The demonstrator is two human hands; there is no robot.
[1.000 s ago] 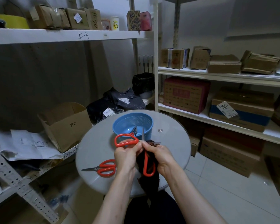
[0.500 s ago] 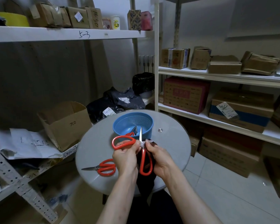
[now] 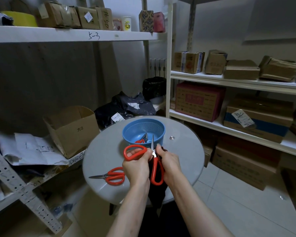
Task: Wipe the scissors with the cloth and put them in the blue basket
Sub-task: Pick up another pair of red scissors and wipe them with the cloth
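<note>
Over the round table [image 3: 106, 151] I hold red-handled scissors [image 3: 155, 170] spread wide, one blade pointing up. My left hand [image 3: 137, 165] grips the upper handle loop. My right hand [image 3: 169, 162] holds a dark cloth [image 3: 156, 194] against the blade near the pivot; the cloth hangs down between my wrists. Just beyond stands the blue basket [image 3: 158, 128] with other scissors inside. A second red pair of scissors [image 3: 110, 176] lies flat on the table to the left.
An open cardboard box [image 3: 72, 129] and loose papers [image 3: 31, 151] sit on the low left shelf. Dark bags [image 3: 125, 108] lie behind the table. White shelving with cartons [image 3: 200, 100] runs along the right, above a tiled floor.
The open scissors have tipped so the blade points up, and my right hand has slid with the cloth from the blade toward the pivot. The view has shifted slightly.
</note>
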